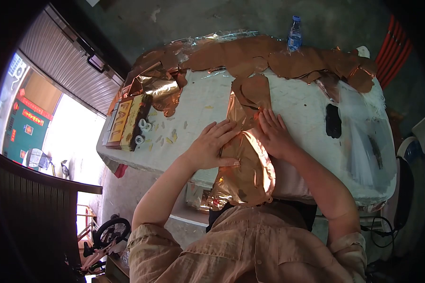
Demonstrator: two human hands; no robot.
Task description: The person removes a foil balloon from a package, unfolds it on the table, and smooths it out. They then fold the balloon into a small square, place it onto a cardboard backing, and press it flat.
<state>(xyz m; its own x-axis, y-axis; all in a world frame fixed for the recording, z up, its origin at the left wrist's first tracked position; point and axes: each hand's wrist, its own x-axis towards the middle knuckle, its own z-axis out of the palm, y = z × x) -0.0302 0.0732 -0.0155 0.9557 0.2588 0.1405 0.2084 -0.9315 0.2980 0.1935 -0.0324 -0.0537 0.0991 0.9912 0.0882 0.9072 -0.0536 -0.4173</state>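
Note:
A long, flat copper-coloured foil piece [243, 177], which looks like an uninflated foil balloon, runs up the middle of the table and hangs over the near edge. On its left side lies my left hand [213, 146], fingers stretched out and thumb apart, touching the foil. My right hand [276, 135] rests flat along the right edge, fingertips near a narrowing in the foil. The upper end of the piece is folded and shows a dark curved crease. Neither hand grips anything that I can see.
More copper foil [231, 54] lies along the table's far edge, with a water bottle [294, 35] by it. A printed box [127, 123], white rings [142, 125] and small scraps are at left. To the right are a black object [333, 121] and clear plastic [361, 137].

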